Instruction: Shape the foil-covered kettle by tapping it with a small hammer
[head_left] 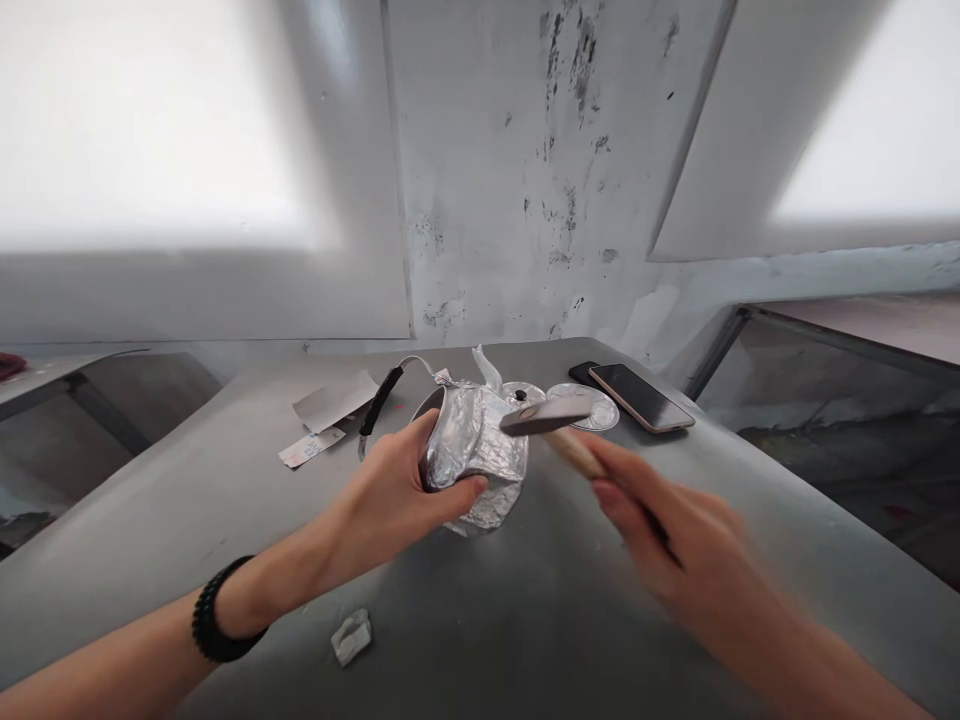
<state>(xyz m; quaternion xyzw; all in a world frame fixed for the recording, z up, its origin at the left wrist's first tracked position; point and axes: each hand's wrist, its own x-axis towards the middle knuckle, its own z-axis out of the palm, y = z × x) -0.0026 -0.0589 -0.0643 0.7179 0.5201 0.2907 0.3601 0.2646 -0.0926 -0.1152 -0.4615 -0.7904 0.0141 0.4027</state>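
A dented, shiny metal kettle [480, 450] lies tipped on the grey metal table [525, 620], its black-gripped handle [379, 400] sticking out to the left. My left hand [401, 490] grips the kettle at its open rim. My right hand [664, 530], blurred by motion, holds a hammer [551, 420] by its wooden handle. The hammer's metal head sits against or just over the kettle's upper right side.
Two round metal lids [592, 408] lie behind the kettle. Two phones [637, 395] rest at the back right. Paper scraps [330, 405] lie at the back left, and a small crumpled bit [351, 636] sits near the front edge. A stained white wall stands close behind.
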